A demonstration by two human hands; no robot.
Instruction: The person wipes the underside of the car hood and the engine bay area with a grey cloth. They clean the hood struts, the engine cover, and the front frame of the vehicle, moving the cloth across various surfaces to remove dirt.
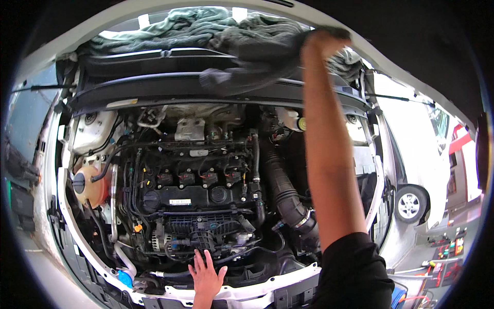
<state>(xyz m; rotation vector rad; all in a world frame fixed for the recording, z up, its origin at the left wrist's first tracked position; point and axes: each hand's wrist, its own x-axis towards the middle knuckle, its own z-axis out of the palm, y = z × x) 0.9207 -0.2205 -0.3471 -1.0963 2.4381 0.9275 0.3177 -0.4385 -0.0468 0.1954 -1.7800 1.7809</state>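
My left hand (207, 279) rests with spread fingers near the white front crossmember (247, 292) of a car's engine bay and holds nothing. The right arm reaches far forward to the windshield side. My right hand (328, 41), blurred, is on a dark grey cloth (262, 67), which hangs over the black cowl panel (185, 89); its fingers are partly hidden. Between the arms lies the engine's black cover (197, 174) with a row of ignition coils (210, 177). A corrugated air intake hose (285, 193) runs to the right of it.
Grey-green towels (185, 29) lie along the windshield base. The raised hood's edge (370, 50) arches overhead, with a strut (397, 97) at the right. A coolant reservoir (87, 187) and a blue washer cap (125, 277) are at left. Another vehicle's wheel (410, 204) and tools (447, 247) lie beyond, right.
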